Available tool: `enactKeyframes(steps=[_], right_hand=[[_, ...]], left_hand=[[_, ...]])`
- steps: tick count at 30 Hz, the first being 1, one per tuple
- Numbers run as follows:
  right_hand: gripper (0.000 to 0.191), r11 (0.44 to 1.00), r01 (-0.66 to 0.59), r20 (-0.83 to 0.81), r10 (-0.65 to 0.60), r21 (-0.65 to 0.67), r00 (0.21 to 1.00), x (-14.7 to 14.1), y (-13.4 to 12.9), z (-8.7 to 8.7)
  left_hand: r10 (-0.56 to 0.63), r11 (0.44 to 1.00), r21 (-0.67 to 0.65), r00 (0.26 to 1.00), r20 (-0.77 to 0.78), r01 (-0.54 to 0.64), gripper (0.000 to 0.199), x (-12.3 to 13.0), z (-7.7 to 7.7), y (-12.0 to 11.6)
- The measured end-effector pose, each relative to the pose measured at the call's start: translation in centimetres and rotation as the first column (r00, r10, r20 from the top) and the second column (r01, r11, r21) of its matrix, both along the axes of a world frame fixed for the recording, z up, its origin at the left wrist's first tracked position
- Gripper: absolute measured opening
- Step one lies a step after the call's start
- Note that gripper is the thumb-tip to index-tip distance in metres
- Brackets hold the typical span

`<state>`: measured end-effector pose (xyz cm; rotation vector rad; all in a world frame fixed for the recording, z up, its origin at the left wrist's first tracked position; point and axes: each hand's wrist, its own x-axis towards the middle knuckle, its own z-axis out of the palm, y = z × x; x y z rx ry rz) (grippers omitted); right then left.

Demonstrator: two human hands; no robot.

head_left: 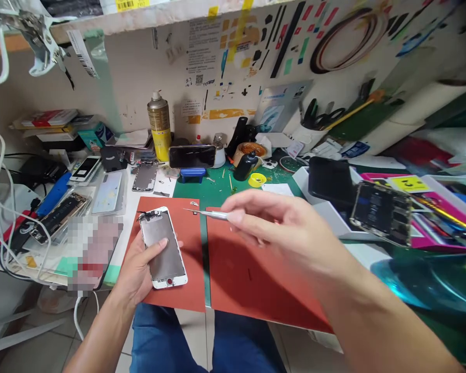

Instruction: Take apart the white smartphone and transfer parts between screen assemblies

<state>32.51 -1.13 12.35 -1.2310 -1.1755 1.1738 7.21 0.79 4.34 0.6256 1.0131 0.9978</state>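
My left hand (140,264) is closed around a phone screen assembly (165,254), with the thumb pressed on its grey metal back plate. The assembly has a white frame, a round button hole at the near end and a dark flex cable at the top left. Up and to the right, my right hand (272,223) pinches a slim silver tool (213,214) like a pen. Its thin pointed tip aims left and hangs above the mat, apart from the screen assembly. A small metal part (194,204) lies on the red mat (178,298) just beyond the tip.
Phones and parts in clear bags (108,192) crowd the left. At the back stand a spray can (159,127), a propped phone (192,156) and a black bottle (246,166). An opened phone body (381,212) rests over a tool box at right. White cables (2,171) hang left.
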Motion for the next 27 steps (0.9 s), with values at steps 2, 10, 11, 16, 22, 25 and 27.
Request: enactKeyframes(steps=[2, 10, 11, 16, 22, 25, 27], right_hand=[[0.033, 0.999, -0.037, -0.168, 0.033, -0.019, 0.985, -1.1, 2.2, -0.7], [0.038, 0.979, -0.001, -0.557, -0.115, -0.204, 0.823, -3.3, 4.3, -6.7], [0.038, 0.97, -0.017, -0.565, -0.126, -0.241, 0.816, -3.4, 4.2, -6.9], [0.044, 0.94, -0.002, -0.582, -0.21, -0.341, 0.786, -4.3, 3.8, -7.4], [0.07, 0.978, 0.139, -0.474, -0.198, -0.157, 0.858, -5.4, 2.6, -7.6], [0.079, 0.974, 0.224, -0.402, -0.198, 0.02, 0.894, -5.9, 1.9, -7.3], [0.072, 0.959, 0.262, -0.387, -0.203, 0.105, 0.899, -6.2, 1.6, -7.2]], left_hand=[[0.004, 1.0, -0.004, 1.0, 0.0, -0.004, 0.058, -0.1, -0.4, -0.2], [-0.004, 1.0, -0.022, 1.0, 0.023, 0.004, 0.052, 0.2, -0.9, -0.6], [-0.01, 1.0, -0.023, 1.0, 0.023, 0.011, 0.051, 0.2, -0.9, -0.6], [0.002, 0.999, -0.046, 1.0, 0.024, -0.001, 0.047, 0.4, -0.7, -0.5], [0.078, 0.994, -0.075, 0.995, 0.068, -0.073, 0.04, 0.3, -1.1, -0.3], [0.094, 0.991, -0.103, 0.994, 0.057, -0.088, 0.042, 0.2, -1.2, -0.1], [0.098, 0.989, -0.115, 0.994, 0.047, -0.092, 0.044, 0.2, -1.1, 0.0]])
